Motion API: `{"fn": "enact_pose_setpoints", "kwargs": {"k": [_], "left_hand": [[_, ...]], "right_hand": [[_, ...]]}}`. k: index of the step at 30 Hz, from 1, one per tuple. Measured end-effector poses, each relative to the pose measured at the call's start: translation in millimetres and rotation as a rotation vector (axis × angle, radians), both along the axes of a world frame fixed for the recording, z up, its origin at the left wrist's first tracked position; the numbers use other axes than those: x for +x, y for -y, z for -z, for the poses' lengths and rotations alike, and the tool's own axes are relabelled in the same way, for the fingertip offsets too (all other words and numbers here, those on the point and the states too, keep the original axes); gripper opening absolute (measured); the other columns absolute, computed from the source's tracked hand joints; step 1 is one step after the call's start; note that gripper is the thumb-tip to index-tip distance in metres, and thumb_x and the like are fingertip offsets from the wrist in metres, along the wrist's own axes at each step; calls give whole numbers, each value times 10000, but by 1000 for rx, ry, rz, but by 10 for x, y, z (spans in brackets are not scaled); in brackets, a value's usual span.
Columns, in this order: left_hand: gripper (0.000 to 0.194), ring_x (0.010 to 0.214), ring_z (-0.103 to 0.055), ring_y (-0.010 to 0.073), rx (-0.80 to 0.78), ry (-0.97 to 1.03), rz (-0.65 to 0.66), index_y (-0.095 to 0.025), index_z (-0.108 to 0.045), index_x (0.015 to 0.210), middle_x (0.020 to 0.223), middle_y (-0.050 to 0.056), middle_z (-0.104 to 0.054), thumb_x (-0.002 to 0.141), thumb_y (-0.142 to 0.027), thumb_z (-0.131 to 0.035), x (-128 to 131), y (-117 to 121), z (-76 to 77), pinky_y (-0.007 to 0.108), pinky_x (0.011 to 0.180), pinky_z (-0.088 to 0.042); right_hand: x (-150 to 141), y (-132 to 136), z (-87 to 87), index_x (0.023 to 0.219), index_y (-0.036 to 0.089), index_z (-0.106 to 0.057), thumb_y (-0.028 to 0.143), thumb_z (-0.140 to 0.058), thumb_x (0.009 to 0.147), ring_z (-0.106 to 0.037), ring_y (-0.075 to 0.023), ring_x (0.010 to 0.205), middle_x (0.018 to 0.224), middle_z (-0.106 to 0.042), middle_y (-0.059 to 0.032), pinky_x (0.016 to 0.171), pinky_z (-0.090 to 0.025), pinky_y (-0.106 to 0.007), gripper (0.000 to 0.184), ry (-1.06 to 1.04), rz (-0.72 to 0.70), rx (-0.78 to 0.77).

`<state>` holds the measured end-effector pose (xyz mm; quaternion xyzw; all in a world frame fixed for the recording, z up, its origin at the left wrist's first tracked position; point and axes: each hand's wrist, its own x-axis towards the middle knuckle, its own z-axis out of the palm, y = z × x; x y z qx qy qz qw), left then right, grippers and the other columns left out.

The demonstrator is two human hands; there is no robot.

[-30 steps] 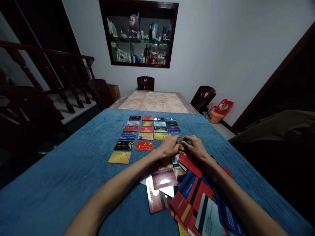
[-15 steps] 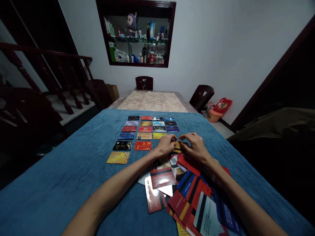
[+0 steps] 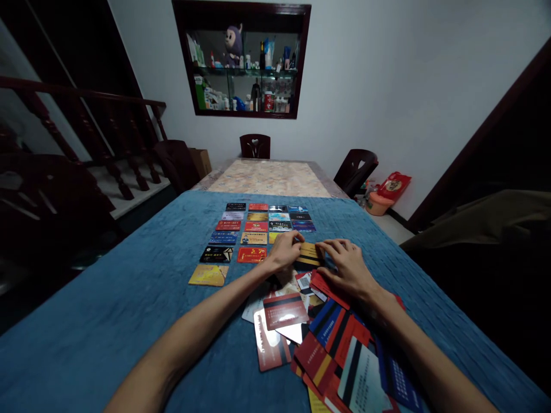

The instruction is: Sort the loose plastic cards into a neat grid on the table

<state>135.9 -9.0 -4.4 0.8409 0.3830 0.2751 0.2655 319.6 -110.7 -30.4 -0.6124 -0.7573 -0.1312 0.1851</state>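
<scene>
The gold magnetic-stripe card (image 3: 309, 255) lies between the hands at the far end of the loose card pile (image 3: 331, 338), right of the laid-out rows, and looks best handled lightly by its edges, kept level so the cards beneath don't slide. The left hand (image 3: 284, 251) curls palm-down at its left edge, though I can't tell whether it pinches; the right hand (image 3: 348, 268) arches opposite, thumb and forefinger parted, with nothing clasped, both forearms reaching in from the near side.
</scene>
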Motion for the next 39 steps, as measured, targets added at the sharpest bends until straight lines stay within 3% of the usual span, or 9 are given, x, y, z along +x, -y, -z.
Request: {"fn": "enact_pose_setpoints", "kwargs": {"k": [10, 16, 24, 30, 39], "left_hand": [[251, 835, -661, 172, -13, -23, 19, -136, -728, 958, 906, 52, -740, 796, -105, -540, 5, 34, -7, 269, 814, -522], [243, 811, -656, 172, 52, -60, 96, -156, -739, 962, 906, 42, -743, 807, -160, -552, -33, 53, -25, 273, 824, -517], [257, 977, -605, 213, 114, -187, 243, -217, -758, 1002, 967, 22, -748, 837, -276, -570, -45, 62, 1, 365, 1000, -420], [275, 1085, -506, 282, 157, -313, 260, -246, -756, 1037, 990, 66, -696, 846, -389, -618, -72, 89, -26, 419, 965, -402], [344, 1175, -421, 302, 135, -404, 403, -279, -722, 1107, 1124, 78, -639, 799, -427, -690, -105, 94, -82, 463, 979, -342]], "right_hand": [[6, 32, -13, 1231, 243, -616, 320, -564, 861, -486, -304, 1139, 1226, -646, -108, 979, -298, -492, 381, 47, -52, 27], [32, 60, -77, 1209, 249, -637, 390, -562, 876, -504, -287, 1088, 1185, -660, -108, 914, -356, -451, 370, 1, -109, -50], [135, 32, -33, 1174, 243, -662, 405, -570, 875, -527, -251, 986, 1115, -671, -98, 850, -415, -404, 352, -101, -140, -162], [175, 22, -31, 1158, 235, -672, 408, -554, 893, -535, -239, 977, 1093, -677, -95, 863, -421, -399, 337, -139, -160, -232], [192, 40, -69, 1141, 252, -691, 417, -542, 905, -539, -242, 974, 1071, -686, -84, 883, -416, -407, 324, -190, -187, -324]]}}
